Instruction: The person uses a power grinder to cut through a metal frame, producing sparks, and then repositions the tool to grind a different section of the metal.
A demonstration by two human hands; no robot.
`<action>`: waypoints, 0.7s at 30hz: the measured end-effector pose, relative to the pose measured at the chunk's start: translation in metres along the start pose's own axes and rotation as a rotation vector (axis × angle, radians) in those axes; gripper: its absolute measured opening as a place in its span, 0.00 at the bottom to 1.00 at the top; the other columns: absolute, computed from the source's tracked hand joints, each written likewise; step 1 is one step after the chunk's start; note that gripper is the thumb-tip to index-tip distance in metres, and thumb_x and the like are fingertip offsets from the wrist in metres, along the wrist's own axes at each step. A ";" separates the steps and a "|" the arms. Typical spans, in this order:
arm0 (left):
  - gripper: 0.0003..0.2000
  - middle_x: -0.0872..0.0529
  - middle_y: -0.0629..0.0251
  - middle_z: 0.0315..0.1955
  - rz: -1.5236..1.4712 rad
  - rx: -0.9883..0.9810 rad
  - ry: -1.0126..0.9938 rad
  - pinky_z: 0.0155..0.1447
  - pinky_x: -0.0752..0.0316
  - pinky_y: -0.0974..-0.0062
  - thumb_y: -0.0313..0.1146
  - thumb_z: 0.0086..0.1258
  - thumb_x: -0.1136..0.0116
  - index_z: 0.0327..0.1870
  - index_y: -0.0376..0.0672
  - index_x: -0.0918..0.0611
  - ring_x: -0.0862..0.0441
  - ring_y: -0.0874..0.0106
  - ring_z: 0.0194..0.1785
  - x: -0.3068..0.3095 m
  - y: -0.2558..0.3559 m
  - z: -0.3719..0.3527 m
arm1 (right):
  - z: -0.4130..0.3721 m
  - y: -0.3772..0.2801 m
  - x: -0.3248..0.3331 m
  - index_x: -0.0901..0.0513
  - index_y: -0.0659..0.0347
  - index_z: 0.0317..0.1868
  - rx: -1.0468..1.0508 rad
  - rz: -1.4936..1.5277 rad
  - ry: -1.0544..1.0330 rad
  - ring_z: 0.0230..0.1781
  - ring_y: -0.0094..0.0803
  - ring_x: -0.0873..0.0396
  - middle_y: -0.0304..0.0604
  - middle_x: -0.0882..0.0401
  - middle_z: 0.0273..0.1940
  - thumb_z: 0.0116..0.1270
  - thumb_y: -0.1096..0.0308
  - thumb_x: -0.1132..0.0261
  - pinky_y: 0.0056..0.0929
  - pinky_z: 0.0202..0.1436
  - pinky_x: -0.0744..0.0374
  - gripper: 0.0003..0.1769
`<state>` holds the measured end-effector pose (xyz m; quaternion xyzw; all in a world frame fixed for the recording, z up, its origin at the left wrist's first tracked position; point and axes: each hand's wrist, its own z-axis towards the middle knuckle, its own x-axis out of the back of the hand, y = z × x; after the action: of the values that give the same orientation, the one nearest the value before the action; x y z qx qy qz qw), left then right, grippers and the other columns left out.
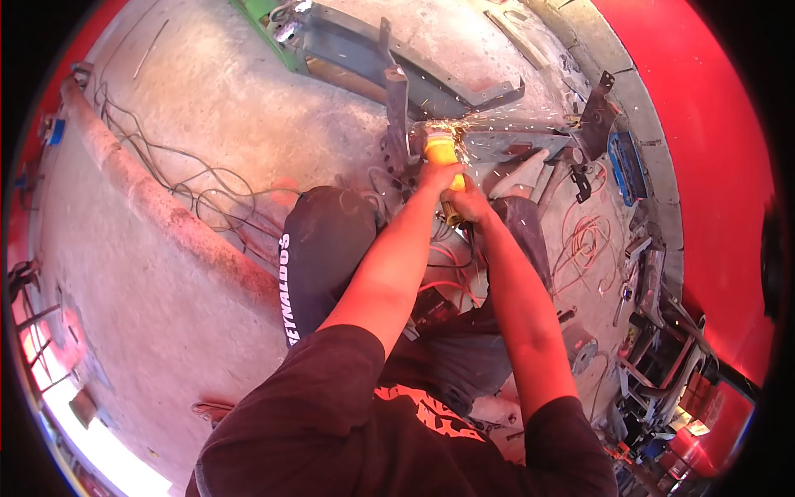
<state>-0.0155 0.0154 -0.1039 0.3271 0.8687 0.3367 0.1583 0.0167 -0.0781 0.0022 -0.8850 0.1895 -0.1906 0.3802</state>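
Note:
Both my hands are wrapped round a yellow angle grinder (442, 151) in the upper middle of the head view. My left hand (438, 176) grips its body nearer the head. Behind it, closer to me, my right hand (469, 200) holds the rear of the body. Bright sparks (454, 128) spray from the grinder's front, mostly to the right, along a grey metal piece (497, 147). The glare hides the disc and the exact contact spot. An upright rusty metal post (397, 112) stands just left of the grinder.
A long steel channel (356, 51) lies beyond the sparks. Along the left runs a thick rusty pipe (178, 211) beside tangled cables (195, 178). An orange cord (586, 240) lies coiled at right, near a blue case (627, 170) and piled metal scrap (662, 356).

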 end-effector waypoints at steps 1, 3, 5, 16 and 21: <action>0.30 0.09 0.55 0.45 0.016 0.002 0.009 0.47 0.16 0.66 0.49 0.53 0.20 0.51 0.33 0.12 0.09 0.66 0.44 0.001 0.002 0.000 | 0.003 0.004 -0.001 0.25 0.60 0.63 0.028 0.006 0.007 0.41 0.32 0.16 0.41 0.15 0.45 0.57 0.71 0.28 0.33 0.45 0.18 0.31; 0.30 0.09 0.56 0.45 0.050 0.009 0.029 0.46 0.16 0.66 0.49 0.53 0.20 0.51 0.33 0.12 0.09 0.67 0.44 0.003 0.001 0.006 | 0.011 0.008 0.002 0.25 0.60 0.63 -0.019 -0.041 0.028 0.43 0.33 0.17 0.41 0.15 0.47 0.57 0.69 0.28 0.34 0.47 0.19 0.31; 0.30 0.09 0.55 0.45 -0.024 -0.014 -0.010 0.46 0.16 0.66 0.49 0.54 0.20 0.51 0.33 0.12 0.09 0.66 0.44 0.000 -0.004 0.015 | 0.017 0.011 0.006 0.25 0.60 0.63 -0.043 -0.075 0.043 0.44 0.33 0.17 0.41 0.15 0.47 0.57 0.68 0.27 0.34 0.48 0.19 0.32; 0.30 0.09 0.55 0.46 0.022 0.010 -0.013 0.48 0.16 0.66 0.50 0.54 0.20 0.50 0.32 0.12 0.09 0.66 0.45 0.002 0.008 -0.008 | 0.014 0.019 0.009 0.28 0.61 0.65 -0.032 -0.046 -0.006 0.43 0.32 0.16 0.41 0.15 0.48 0.59 0.69 0.29 0.34 0.46 0.19 0.33; 0.31 0.09 0.55 0.46 0.054 -0.011 0.024 0.49 0.17 0.66 0.50 0.53 0.20 0.50 0.33 0.12 0.10 0.67 0.46 -0.005 -0.008 0.010 | 0.019 0.028 0.010 0.28 0.59 0.67 0.001 -0.068 -0.004 0.44 0.31 0.16 0.40 0.15 0.50 0.61 0.70 0.29 0.33 0.46 0.19 0.33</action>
<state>-0.0102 0.0122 -0.1165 0.3454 0.8596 0.3494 0.1403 0.0287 -0.0891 -0.0285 -0.8912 0.1585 -0.2015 0.3743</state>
